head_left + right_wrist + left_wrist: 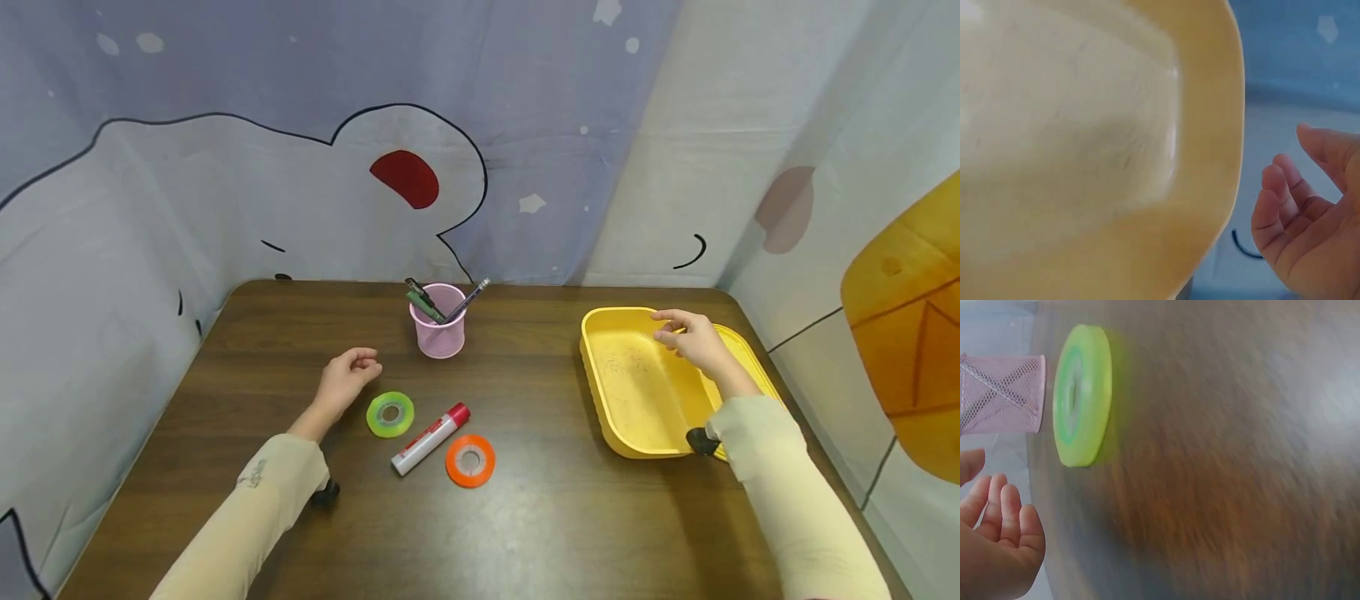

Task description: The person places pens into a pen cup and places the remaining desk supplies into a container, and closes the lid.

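Note:
My left hand (347, 383) hovers over the table with loosely bent fingers and holds nothing. Nearest to it lies a roll of green tape (390, 402), flat on the wood; the left wrist view shows the same green tape (1094, 397) beyond the fingers. Over the yellow bin (596, 375) is my right hand (693, 340), its fingers relaxed and nothing between them. In the right wrist view the right hand (1316, 212) appears beside the bin's rim (1238, 125), thumb apart from the fingers. Inside, the bin holds no objects.
A glue stick (431, 439) with a red cap lies at mid-table, between the green tape and a roll of orange tape (489, 461). Farther back stands a pink mesh cup (441, 340) with several pens. A yellow lid (742, 350) sits by the bin's right side. Printed curtains hang behind.

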`<state>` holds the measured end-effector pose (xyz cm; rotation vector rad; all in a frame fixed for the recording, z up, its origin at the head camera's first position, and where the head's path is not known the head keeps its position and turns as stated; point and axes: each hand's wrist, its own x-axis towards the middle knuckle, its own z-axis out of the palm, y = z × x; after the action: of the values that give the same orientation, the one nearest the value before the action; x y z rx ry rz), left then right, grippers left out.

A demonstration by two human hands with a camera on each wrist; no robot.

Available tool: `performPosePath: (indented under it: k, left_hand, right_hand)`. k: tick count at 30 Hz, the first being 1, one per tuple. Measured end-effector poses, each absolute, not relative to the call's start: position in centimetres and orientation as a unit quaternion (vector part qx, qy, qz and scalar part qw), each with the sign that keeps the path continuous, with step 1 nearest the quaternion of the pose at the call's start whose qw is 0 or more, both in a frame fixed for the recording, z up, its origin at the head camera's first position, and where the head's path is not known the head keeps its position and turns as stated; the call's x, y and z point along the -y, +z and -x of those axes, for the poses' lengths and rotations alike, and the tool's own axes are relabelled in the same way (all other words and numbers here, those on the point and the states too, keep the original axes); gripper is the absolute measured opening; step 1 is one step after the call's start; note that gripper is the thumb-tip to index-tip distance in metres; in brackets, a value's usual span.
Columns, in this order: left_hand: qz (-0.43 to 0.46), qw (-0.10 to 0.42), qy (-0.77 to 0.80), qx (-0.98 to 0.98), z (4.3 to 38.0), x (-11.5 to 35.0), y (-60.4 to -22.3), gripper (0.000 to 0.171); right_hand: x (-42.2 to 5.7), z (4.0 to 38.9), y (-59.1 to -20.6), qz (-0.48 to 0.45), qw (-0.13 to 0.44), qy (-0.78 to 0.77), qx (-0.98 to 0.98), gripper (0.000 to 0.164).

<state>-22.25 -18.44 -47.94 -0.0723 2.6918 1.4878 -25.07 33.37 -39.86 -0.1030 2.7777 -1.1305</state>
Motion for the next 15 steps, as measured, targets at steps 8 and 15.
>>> performPosePath:
  k: [8, 15]
  left_hand:
    - [-0.035, 0.070, 0.436, -0.896, 21.3, 19.7, -48.2, 0.047]
    - [-0.112, 0.104, 0.380, -0.912, 20.5, 20.6, -48.6, 0.059]
  right_hand:
    - [-35.8, 23.9, -40.7, 0.021, 0.091, -0.354, -0.931, 0.043]
    - [-37.3, 23.3, -41.8, 0.012, 0.070, -0.351, -0.934, 0.043]
